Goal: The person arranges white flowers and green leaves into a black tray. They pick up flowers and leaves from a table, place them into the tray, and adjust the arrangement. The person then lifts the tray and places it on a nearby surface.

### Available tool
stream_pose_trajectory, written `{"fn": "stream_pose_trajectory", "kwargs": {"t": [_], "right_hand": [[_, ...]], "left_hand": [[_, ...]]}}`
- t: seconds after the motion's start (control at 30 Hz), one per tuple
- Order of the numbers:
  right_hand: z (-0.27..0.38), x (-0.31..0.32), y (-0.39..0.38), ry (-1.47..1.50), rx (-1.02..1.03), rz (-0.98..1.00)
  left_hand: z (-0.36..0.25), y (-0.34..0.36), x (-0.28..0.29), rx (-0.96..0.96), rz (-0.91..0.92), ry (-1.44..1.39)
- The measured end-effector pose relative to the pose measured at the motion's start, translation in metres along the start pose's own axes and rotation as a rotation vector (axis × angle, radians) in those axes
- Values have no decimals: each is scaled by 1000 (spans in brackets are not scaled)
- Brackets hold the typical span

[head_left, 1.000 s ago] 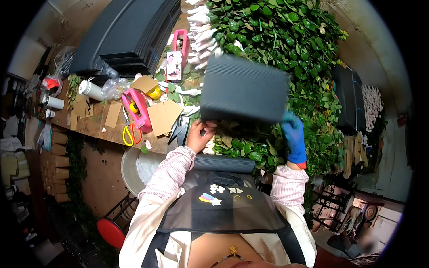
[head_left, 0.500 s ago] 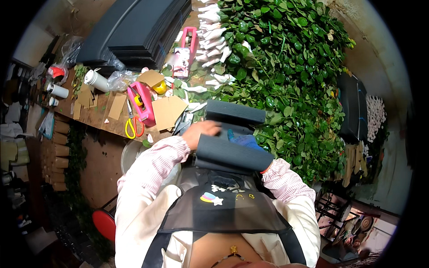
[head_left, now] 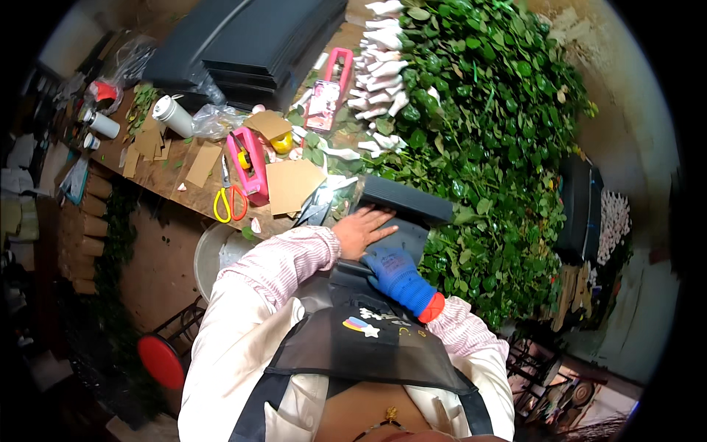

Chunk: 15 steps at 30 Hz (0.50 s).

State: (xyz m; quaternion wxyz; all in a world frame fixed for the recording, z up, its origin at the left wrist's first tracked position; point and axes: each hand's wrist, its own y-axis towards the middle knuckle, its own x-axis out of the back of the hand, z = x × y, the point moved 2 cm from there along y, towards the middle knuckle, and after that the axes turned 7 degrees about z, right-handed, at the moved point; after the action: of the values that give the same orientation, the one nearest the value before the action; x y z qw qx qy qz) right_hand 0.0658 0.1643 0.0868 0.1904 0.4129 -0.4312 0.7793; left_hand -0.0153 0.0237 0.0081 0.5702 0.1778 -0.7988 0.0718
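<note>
A dark grey ribbed sheet [head_left: 406, 234] lies in front of me at the table's near edge, its far edge [head_left: 405, 200] curled up. My left hand [head_left: 364, 233] is bare and rests palm down on the sheet, fingers spread. Beside it, my right hand [head_left: 398, 277], in a blue glove with an orange cuff, lies over the near part of the sheet with its fingers stretched out. Past the sheet, long leafy stems [head_left: 486, 162] are heaped, with white-wrapped flower heads [head_left: 383, 70] at their left side.
Left of my hands are scissors [head_left: 230, 195], a pink tape dispenser [head_left: 250, 166], brown card pieces [head_left: 291, 186] and a white lidded cup [head_left: 173, 116]. Behind stands a stack of dark sheets [head_left: 258, 59]. A pale bucket [head_left: 213, 254] and a red stool [head_left: 162, 361] are below at left.
The near curled part of the sheet has come down toward me. My left hand has moved onto the sheet and spread flat. My gloved right hand, mostly hidden before, now shows on top.
</note>
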Motion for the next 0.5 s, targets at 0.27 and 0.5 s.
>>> {"fn": "stream_pose_trajectory", "kwargs": {"t": [0.27,0.5], "right_hand": [[47,81,128,101,288,-526],[40,25,244,-507,293,-503]], "left_hand": [[9,10,-55,73,-221,-412],[40,35,-107,43,-78,-436]]}}
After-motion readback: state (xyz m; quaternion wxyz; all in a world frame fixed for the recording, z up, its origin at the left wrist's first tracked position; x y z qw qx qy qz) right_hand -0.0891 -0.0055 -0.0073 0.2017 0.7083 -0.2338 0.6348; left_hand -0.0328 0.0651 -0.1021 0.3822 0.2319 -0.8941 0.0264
